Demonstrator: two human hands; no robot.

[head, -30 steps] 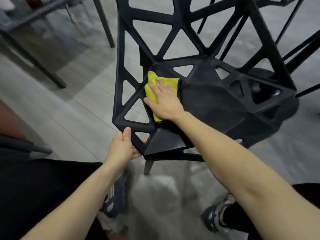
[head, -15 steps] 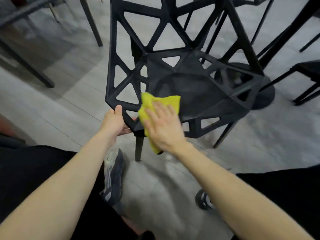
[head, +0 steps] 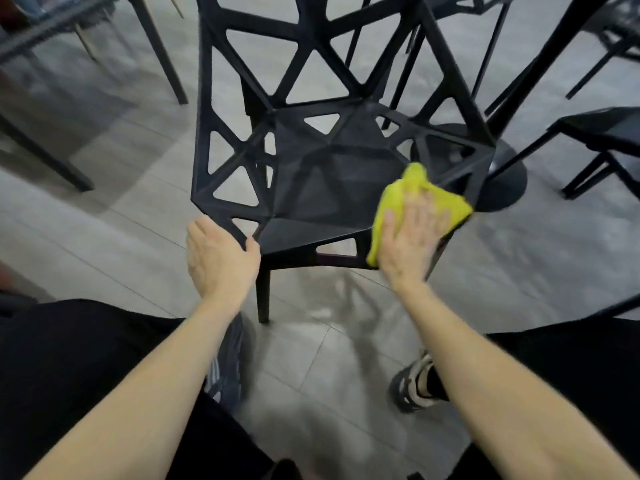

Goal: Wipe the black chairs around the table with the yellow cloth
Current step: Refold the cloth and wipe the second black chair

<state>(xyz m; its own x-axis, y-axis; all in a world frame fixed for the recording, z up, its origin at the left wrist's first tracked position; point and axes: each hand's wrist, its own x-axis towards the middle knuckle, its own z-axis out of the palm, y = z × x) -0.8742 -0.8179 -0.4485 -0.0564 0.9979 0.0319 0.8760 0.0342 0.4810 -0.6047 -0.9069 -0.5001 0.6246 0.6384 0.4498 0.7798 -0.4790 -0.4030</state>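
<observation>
The yellow cloth [head: 420, 202] is pressed flat under the right hand [head: 410, 237], fingers spread straight, on the black chair [head: 332, 174] seat's front right corner. The front left edge is gripped by the left hand [head: 220, 258], fingers curled underneath.

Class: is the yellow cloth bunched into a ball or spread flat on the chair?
Mostly spread. The cloth lies under the right hand's flat fingers on the chair's seat corner, one edge rumpled.
</observation>
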